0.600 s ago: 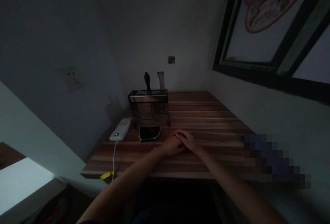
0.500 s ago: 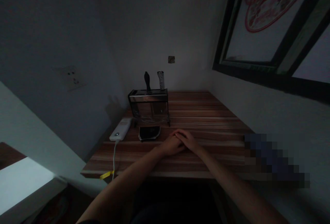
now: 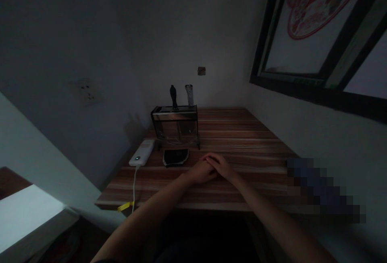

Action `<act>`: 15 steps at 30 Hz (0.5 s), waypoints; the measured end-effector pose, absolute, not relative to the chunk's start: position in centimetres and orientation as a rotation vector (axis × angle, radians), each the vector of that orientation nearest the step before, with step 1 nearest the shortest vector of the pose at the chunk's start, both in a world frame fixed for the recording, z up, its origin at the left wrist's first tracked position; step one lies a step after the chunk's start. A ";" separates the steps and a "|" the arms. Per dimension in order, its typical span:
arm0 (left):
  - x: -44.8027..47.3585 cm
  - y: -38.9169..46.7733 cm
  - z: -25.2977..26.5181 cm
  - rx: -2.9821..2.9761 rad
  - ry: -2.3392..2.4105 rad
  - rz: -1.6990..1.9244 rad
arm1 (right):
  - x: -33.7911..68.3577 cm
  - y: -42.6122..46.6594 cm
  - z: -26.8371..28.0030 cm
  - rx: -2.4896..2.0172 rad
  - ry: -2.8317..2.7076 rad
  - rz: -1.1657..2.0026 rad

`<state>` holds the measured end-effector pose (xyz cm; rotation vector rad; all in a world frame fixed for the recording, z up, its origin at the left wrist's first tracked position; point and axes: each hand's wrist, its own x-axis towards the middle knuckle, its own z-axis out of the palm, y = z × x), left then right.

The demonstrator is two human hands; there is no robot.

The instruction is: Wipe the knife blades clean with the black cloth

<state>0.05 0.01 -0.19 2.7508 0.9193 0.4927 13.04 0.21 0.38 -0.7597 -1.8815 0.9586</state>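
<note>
My left hand rests on the wood-grained table, its fingers hidden by the other hand. Laid over it from the right is my right hand, with fingers stretched across the left one. No object shows in either hand. Closest to them, on the left, lies a small flat black item with a pale edge; its kind is unclear. Behind it stands a knife holder with clear sides. A black handle and a patterned grey handle stick up from its top.
A white power bank lies on the left, with a white cable running over the front edge past a yellow tag. A wall socket is on the left wall. A dark frame juts in at right, above a blurred-out patch.
The whole view has shifted very slightly. Both hands keep the same position, the right one over the left, and the things on the table have not moved.
</note>
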 end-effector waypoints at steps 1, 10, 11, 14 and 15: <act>0.0 0.0 -0.1 2.747 0.917 0.498 | 13.0 0.2 0.3 -0.759 -1.883 0.961; -6.0 -1.2 6.4 2.557 0.924 0.735 | 13.4 2.4 1.6 -0.832 -1.696 0.945; -7.7 -1.1 7.5 2.501 0.992 0.853 | 13.4 2.9 2.2 -0.834 -1.674 0.940; -13.1 0.5 9.9 2.325 1.252 1.435 | 12.8 5.1 4.5 -0.830 -1.649 0.853; -14.9 1.5 10.4 2.230 1.301 1.653 | 12.5 6.1 5.1 -0.824 -1.648 0.811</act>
